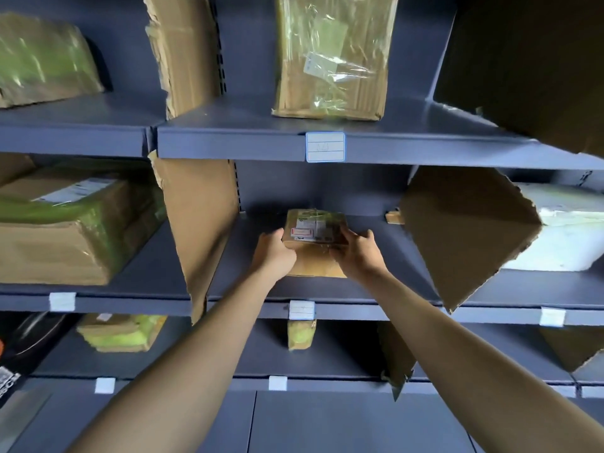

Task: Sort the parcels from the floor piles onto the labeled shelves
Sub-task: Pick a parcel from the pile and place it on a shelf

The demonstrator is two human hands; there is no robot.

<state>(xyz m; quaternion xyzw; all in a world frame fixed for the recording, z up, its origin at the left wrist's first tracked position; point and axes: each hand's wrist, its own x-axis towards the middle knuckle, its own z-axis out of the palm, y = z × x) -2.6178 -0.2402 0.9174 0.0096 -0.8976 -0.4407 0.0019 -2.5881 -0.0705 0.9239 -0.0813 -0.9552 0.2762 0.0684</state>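
A small brown cardboard parcel (313,238) with white and red labels on top sits on the middle blue shelf (376,289), in the centre compartment. My left hand (274,253) grips its left side and my right hand (356,253) grips its right side. Both arms reach forward into the compartment. A white label (302,309) is stuck to the shelf edge right below the parcel. The parcel's front lower corners are hidden behind my hands.
Cardboard dividers (199,223) (464,230) bound the compartment left and right. A tape-wrapped box (331,57) stands on the upper shelf above its label (325,147). A large green-taped box (72,223) lies left, a white foam box (568,233) right, smaller parcels (122,331) below.
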